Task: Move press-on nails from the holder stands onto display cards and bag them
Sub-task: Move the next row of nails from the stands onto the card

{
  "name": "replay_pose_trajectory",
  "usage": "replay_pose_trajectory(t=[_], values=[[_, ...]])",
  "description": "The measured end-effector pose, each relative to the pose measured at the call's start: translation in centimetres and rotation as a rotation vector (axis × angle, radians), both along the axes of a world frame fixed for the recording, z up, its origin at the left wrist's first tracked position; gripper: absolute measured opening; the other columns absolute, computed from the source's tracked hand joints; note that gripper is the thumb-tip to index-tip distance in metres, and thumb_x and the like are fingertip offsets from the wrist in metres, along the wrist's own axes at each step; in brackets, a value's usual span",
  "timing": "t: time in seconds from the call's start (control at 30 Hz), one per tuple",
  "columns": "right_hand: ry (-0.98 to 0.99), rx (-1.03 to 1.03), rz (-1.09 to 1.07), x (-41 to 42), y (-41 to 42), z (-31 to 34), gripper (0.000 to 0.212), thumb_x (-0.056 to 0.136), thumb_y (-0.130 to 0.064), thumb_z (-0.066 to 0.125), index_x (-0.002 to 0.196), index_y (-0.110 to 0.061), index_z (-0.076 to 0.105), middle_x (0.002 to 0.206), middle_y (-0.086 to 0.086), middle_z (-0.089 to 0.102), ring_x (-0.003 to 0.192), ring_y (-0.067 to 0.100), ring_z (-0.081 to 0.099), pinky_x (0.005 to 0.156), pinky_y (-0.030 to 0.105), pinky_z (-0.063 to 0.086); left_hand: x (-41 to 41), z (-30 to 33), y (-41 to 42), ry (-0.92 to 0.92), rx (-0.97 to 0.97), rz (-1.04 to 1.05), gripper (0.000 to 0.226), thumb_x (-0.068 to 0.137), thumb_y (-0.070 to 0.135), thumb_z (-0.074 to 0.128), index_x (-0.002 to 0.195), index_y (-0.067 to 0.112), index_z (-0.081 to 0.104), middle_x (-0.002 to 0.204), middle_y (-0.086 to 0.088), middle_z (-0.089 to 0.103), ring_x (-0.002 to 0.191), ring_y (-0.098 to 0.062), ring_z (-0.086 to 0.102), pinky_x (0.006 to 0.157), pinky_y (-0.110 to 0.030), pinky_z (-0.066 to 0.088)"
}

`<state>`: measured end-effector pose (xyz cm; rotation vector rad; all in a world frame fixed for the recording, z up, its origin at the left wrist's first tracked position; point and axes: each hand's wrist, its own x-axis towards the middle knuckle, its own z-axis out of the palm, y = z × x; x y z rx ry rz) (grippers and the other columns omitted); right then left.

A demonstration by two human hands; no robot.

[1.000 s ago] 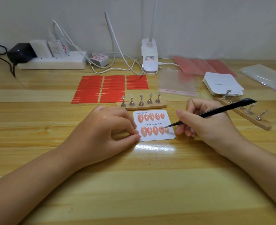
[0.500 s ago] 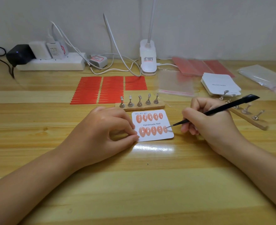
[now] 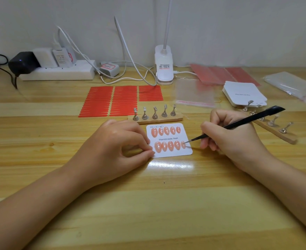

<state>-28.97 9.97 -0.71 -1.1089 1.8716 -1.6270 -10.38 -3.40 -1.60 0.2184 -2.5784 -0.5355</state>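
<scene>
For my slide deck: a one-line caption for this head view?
Right hand tweezers the tenth nail onto the display card, steadied by the left hand.

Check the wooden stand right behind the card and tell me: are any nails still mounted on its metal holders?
No: the five metal holders on the wooden stand behind the display card all show bare tips, with no nail on any.
</scene>
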Motion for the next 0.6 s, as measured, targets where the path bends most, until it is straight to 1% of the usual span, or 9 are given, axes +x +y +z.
replay_pose_trajectory(t=[0.07,0.13,0.17,0.27,0.47,0.53,0.6], values=[[-0.038,-0.002,0.002,-0.18,-0.04,-0.1,0.043,0.076,0.006,0.054,0.043,-0.018,0.042,0.047,0.024,0.055,0.03,0.005,0.046,0.032,0.01,0.029,0.02,0.0,0.0,-0.001,0.002,0.001,0.024,0.078,0.042,0.057,0.071,0.025,0.071,0.083,0.015,0.065,0.079,0.005,0.056,0.075,-0.035,0.039],[-0.081,-0.002,-0.003,-0.43,-0.05,-0.19,0.047,0.077,0.005,0.053,0.039,-0.02,0.045,0.041,0.01,0.056,0.03,0.006,0.044,0.033,0.01,0.027,0.02,-0.01,-0.02,0.0,0.002,0.003,0.024,0.078,0.042,0.057,0.071,0.025,0.071,0.082,0.015,0.065,0.079,0.005,0.056,0.075,-0.036,0.039],[-0.09,0.0,-0.006,-0.49,-0.06,-0.21,0.049,0.078,0.005,0.053,0.038,-0.021,0.046,0.04,0.007,0.056,0.031,0.006,0.044,0.033,0.01,0.027,0.05,-0.01,-0.02,0.001,0.002,0.002,0.024,0.078,0.042,0.057,0.071,0.024,0.071,0.082,0.015,0.065,0.079,0.005,0.056,0.075,-0.036,0.04],[-0.074,0.006,-0.004,-0.37,-0.05,-0.18,0.048,0.078,0.005,0.053,0.038,-0.021,0.047,0.04,0.007,0.057,0.031,0.006,0.044,0.033,0.01,0.028,0.07,-0.01,-0.01,0.003,0.0,0.0,0.024,0.078,0.042,0.057,0.071,0.024,0.071,0.082,0.015,0.065,0.079,0.004,0.056,0.074,-0.038,0.042],[-0.035,-0.003,-0.012,-0.12,-0.02,-0.19,0.045,0.076,0.006,0.054,0.042,-0.02,0.041,0.04,0.01,0.055,0.031,0.005,0.045,0.033,0.009,0.028,0.01,-0.01,0.01,0.011,0.005,-0.002,0.024,0.078,0.041,0.057,0.07,0.024,0.071,0.082,0.015,0.065,0.078,0.004,0.056,0.073,-0.042,0.044],[-0.03,0.0,-0.011,-0.12,0.01,-0.21,0.042,0.076,0.006,0.054,0.045,-0.017,0.04,0.04,0.009,0.056,0.031,0.005,0.045,0.032,0.01,0.028,0.0,-0.03,0.05,0.011,0.004,0.0,0.023,0.077,0.041,0.057,0.07,0.024,0.071,0.082,0.015,0.066,0.078,0.004,0.056,0.074,-0.04,0.043],[-0.051,-0.003,-0.016,-0.2,0.04,-0.22,0.043,0.078,0.006,0.055,0.045,-0.018,0.04,0.041,0.008,0.056,0.031,0.006,0.045,0.033,0.011,0.029,0.0,-0.01,0.05,0.009,0.002,0.0,0.023,0.078,0.041,0.057,0.07,0.024,0.071,0.082,0.015,0.066,0.079,0.004,0.056,0.076,-0.037,0.04]])
